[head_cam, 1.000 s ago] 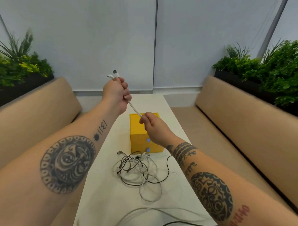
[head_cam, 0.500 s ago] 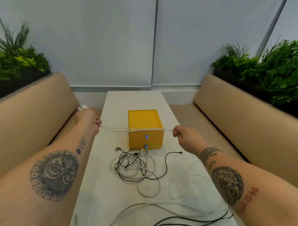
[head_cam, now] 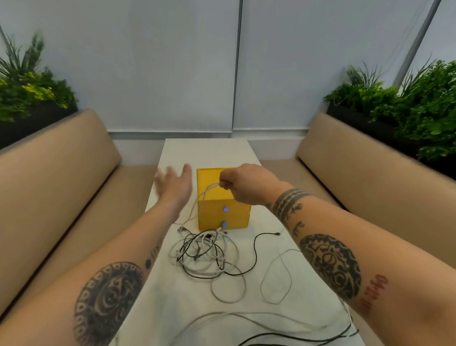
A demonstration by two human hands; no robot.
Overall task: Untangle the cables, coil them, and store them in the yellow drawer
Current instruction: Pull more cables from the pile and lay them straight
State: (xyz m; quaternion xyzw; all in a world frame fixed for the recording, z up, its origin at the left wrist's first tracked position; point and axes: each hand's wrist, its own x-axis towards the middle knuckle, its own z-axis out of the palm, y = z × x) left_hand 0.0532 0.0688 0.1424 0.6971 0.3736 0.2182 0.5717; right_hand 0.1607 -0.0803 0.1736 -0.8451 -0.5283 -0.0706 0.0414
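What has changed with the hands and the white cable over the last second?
The left hand has let go of the white cable and now reaches open towards the middle. The right hand has swung in from the right to above the yellow drawer box, still pinching the cable, which now hangs slack past the box's left side. The box and the tangled pile stayed put.

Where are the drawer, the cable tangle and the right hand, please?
Drawer (head_cam: 213,216): head view, front face.
Cable tangle (head_cam: 203,252): head view, knotted middle.
Right hand (head_cam: 247,183): head view, back of hand.
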